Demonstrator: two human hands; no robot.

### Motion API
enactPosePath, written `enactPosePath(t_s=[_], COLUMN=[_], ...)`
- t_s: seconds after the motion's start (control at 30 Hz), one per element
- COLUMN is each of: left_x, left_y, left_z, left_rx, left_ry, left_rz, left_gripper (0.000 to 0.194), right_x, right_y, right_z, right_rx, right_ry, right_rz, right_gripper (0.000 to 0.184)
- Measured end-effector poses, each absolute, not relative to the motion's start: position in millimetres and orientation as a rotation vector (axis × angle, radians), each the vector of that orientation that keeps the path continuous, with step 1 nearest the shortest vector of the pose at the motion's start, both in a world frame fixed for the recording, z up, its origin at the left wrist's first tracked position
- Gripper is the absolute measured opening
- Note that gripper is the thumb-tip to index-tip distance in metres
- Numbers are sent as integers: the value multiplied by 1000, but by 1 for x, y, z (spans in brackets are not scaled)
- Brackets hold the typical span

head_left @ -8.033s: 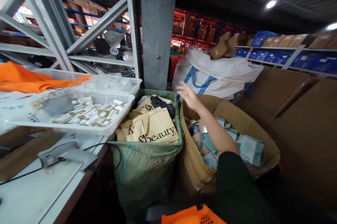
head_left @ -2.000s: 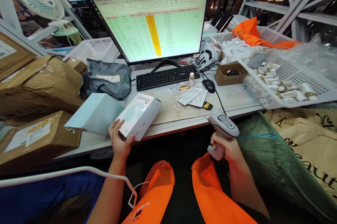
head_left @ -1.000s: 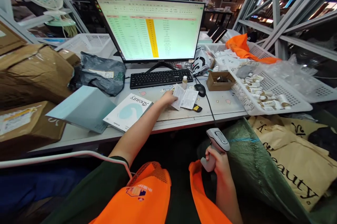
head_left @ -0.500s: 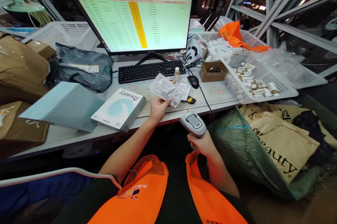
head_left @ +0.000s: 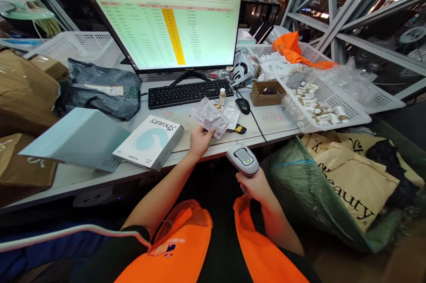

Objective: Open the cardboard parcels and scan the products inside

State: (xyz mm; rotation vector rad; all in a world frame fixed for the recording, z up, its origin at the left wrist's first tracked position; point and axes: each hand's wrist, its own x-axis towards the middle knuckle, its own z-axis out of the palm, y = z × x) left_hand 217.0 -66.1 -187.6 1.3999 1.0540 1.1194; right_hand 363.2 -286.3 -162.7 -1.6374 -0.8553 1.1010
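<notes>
Pinched in my left hand (head_left: 200,142) is a printed plastic packet (head_left: 210,116), held just over the desk's front edge. My right hand (head_left: 255,183) is wrapped round the handle of a grey barcode scanner (head_left: 242,159), whose head points toward the packet. A small bottle with a white cap (head_left: 222,97) stands behind the packet. Left of my left hand lies a white and blue "beauty" box (head_left: 149,142), beside a pale blue box or folded card (head_left: 78,139). A yellow and black tool (head_left: 240,129), partly covered, lies right of the packet.
A monitor (head_left: 159,21) with a spreadsheet stands behind the keyboard (head_left: 189,93). Right of them are a mouse (head_left: 243,105), a small brown carton (head_left: 267,93) and a white basket (head_left: 357,117) of small bottles. A green sack (head_left: 296,172) with tan bags stands at the right.
The packet tilts slightly differently in my left hand, and its print looks fainter. A yellow-green light now shows on the scanner. The whole view has shifted a little.
</notes>
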Motion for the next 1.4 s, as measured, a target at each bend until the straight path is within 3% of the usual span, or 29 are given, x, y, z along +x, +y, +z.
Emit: enactPosePath(t_s=[0.13,0.2,0.33,0.47,0.6,0.67,0.87,1.1,1.4], left_x=[209,207,240,299,328,324,273,226,214], left_y=[-40,-25,15,64,89,83,1,-60,-57], left_z=[-181,-174,-156,-142,-137,-134,-112,-96,-115], left_rx=[1681,1883,2133,1876,1711,1644,1257,1303,1345], left_ry=[1261,1403,1489,1339,1261,1213,493,345,403], left_rz=[808,680,666,886,878,898,825,747,752], left_gripper=[69,72,64,67,36,32,56,32,28], right_x=[370,375,386,388,386,387,395,384,378], right_y=[-294,-297,-300,-304,-310,-311,-305,-306,-318], right_z=[-167,-170,-169,-165,-164,-161,-138,-143,-150], right_rx=[-1599,-1587,-1570,-1567,-1546,-1519,-1452,-1488,-1591], right_ry=[-754,-689,-615,-619,-631,-644,-742,-855,-849], right_rz=[1111,1111,1068,1039,1045,1037,1063,1124,1072], right_gripper=[27,29,33,33,32,32,36,34,33])
